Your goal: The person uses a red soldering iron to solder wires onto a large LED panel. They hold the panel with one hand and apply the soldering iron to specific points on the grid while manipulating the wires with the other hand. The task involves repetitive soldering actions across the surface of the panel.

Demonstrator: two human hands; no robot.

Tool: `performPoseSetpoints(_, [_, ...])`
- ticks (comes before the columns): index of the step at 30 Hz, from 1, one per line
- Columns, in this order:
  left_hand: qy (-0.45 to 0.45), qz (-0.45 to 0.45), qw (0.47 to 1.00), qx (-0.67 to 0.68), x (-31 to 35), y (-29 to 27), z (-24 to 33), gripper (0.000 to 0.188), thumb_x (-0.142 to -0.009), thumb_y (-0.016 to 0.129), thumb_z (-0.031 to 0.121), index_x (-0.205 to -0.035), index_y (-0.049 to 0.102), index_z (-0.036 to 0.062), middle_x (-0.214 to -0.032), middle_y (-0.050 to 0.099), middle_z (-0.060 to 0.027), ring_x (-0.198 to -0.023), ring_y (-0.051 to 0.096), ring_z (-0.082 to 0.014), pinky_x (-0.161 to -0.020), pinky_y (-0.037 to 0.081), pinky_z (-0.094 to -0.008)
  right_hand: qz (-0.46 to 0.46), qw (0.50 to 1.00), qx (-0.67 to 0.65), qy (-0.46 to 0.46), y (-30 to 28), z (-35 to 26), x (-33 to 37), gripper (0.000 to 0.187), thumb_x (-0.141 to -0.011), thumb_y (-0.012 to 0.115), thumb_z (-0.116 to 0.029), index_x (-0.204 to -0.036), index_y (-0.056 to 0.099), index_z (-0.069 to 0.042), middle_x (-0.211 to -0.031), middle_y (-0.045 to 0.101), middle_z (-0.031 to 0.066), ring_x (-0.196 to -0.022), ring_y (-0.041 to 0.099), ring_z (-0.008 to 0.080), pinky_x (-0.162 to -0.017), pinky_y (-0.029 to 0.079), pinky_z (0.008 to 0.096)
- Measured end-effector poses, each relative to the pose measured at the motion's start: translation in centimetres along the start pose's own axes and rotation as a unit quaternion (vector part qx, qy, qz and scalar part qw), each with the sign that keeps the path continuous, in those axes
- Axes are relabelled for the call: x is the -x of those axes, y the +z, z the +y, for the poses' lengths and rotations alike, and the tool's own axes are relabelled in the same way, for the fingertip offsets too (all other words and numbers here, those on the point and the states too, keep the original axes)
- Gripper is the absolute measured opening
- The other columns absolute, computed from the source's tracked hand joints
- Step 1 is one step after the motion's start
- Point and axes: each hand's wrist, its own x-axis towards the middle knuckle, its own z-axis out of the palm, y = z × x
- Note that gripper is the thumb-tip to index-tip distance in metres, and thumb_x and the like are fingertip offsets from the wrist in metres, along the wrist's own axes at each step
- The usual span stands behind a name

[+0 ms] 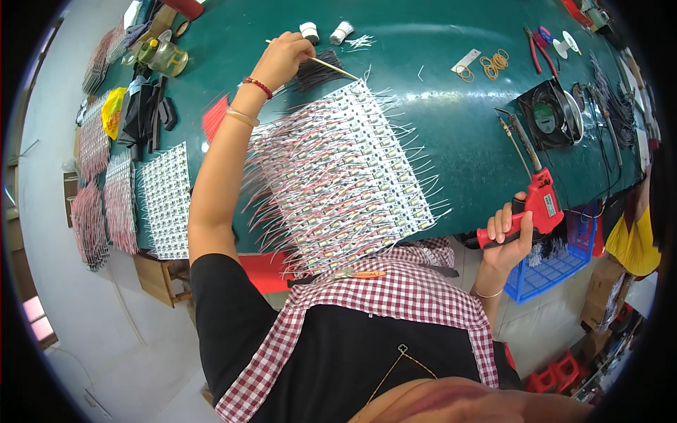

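Observation:
My left hand (288, 55), closed, pinches a thin pale stick (335, 68) that looks wooden. The stick's tip reaches the far corner of a large white circuit board panel (352, 155). Rows of small components cover this panel, and many red and white wires stick out from it. In my right hand (509, 233) is a red soldering gun (541, 201), held by its handle to the right of the panel. Its metal tip points up and away over the green table. Just beyond the panel lies a bundle of black wires (319, 70), partly behind my left hand.
More board panels (166, 201) lie at the left, near red wires (214, 120). A small fan (546, 116) stands at the right, near red pliers (539, 53) and rubber bands (495, 65). White thread spools (341, 32) sit at the back. Below the right edge is a blue basket (550, 278).

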Motion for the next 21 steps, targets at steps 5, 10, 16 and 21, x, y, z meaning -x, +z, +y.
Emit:
performPoseSetpoints(5, [0.007, 0.009, 1.0, 0.013, 0.2, -0.1, 0.1, 0.006, -0.079, 0.061, 0.002, -0.082, 0.064, 0.0067, -0.085, 0.06, -0.0077, -0.085, 0.054, -0.0283, -0.077, 0.046, -0.0384, 0.011, 1.0, 0.005, -0.002, 0.0, 0.0, 0.3, 0.036, -0.1, 0.044, -0.029, -0.12, 0.042, 0.001, -0.064, 0.043, 0.0033, -0.044, 0.038, 0.0089, -0.043, 0.038, 0.0246])
performPoseSetpoints(10, [0.024, 0.008, 0.999, 0.034, 0.0, 0.2, 0.4, 0.007, -0.079, 0.062, 0.002, -0.082, 0.064, 0.0067, -0.085, 0.061, -0.0077, -0.086, 0.054, -0.0282, -0.077, 0.046, -0.038, 0.004, 1.0, 0.002, 0.0, 0.8, 0.2, 0.3, 0.035, -0.099, 0.046, -0.026, -0.121, 0.042, 0.002, -0.064, 0.041, 0.0025, -0.045, 0.036, 0.0078, -0.043, 0.035, 0.0228])
performPoseSetpoints(16, [-0.035, 0.047, 0.995, 0.082, -0.3, 0.1, 1.6, 0.006, -0.078, 0.063, 0.002, -0.083, 0.064, 0.0068, -0.086, 0.062, -0.0077, -0.088, 0.055, -0.0291, -0.079, 0.046, -0.0383, -0.002, 1.0, -0.004, 0.002, 0.8, 0.2, 0.2, 0.036, -0.099, 0.046, -0.026, -0.121, 0.042, 0.002, -0.064, 0.041, 0.0027, -0.045, 0.036, 0.0078, -0.042, 0.035, 0.0228])
performPoseSetpoints(21, [0.101, 0.037, 0.992, 0.068, -3.3, 1.7, 4.5, 0.007, -0.079, 0.066, 0.006, -0.084, 0.065, 0.0104, -0.085, 0.062, -0.003, -0.087, 0.055, -0.026, -0.078, 0.045, -0.0367, 0.014, 1.0, 0.0, -0.009, 0.3, 0.1, 0.1, 0.035, -0.099, 0.046, -0.026, -0.12, 0.043, 0.002, -0.064, 0.041, 0.0025, -0.046, 0.036, 0.0074, -0.043, 0.035, 0.0224])
